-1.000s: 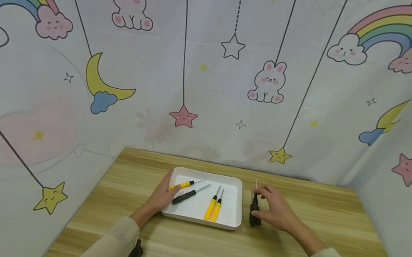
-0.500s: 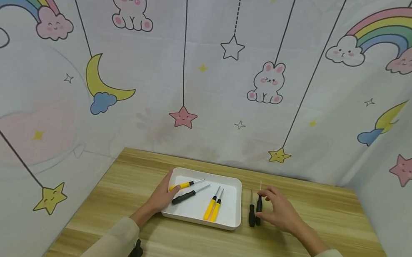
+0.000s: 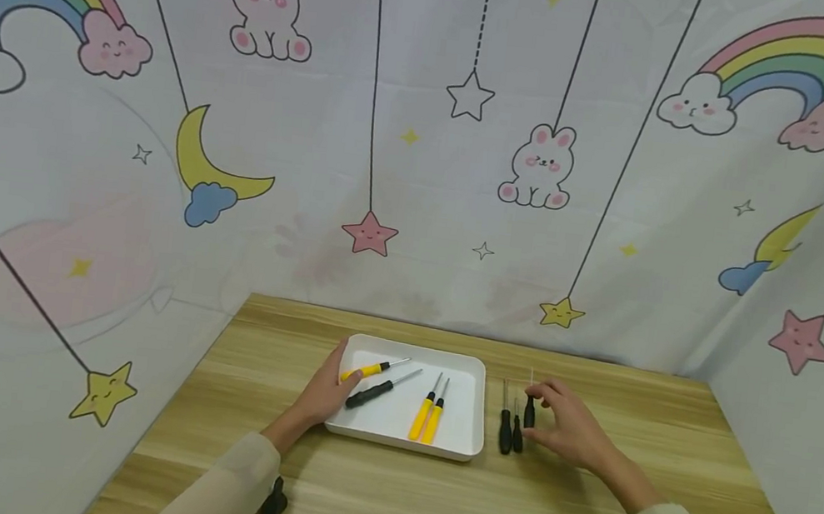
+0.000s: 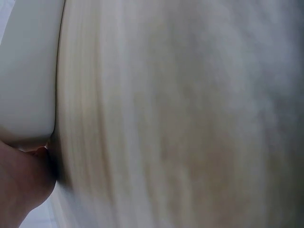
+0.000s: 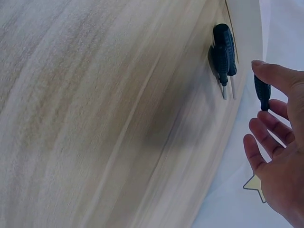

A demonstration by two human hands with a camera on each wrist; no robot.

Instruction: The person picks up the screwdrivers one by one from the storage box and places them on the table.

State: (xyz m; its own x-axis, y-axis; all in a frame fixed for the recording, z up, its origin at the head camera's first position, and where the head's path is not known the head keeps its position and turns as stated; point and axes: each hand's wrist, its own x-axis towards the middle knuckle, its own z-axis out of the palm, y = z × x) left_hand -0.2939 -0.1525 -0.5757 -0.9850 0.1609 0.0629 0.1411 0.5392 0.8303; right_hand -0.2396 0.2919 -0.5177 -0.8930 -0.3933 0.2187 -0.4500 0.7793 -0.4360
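Observation:
In the head view my left hand [image 3: 322, 390] grips the left rim of a white tray [image 3: 400, 443], thumb over the edge. Inside lie a yellow screwdriver [image 3: 364, 372] partly under the thumb, a black screwdriver [image 3: 370, 394], and two more yellow ones side by side. To the tray's right, my right hand [image 3: 571, 424] pinches a small black screwdriver [image 3: 529, 413] lengthwise between thumb and fingers, shaft pointing away; the right wrist view shows its handle [image 5: 262, 92] too. Just left of it, a longer black screwdriver [image 3: 506, 433] and a shorter one [image 3: 517, 434] lie on the table.
The wooden table [image 3: 386, 506] ends at a white curtain [image 3: 435, 176] printed with rabbits, stars and rainbows. The curtain also runs along both sides. In the left wrist view the tray's outer wall [image 4: 28, 71] stands at the left edge.
My right hand has moved right with the small black screwdriver, off the other two black screwdrivers, which now show apart from it. The left hand stays on the tray.

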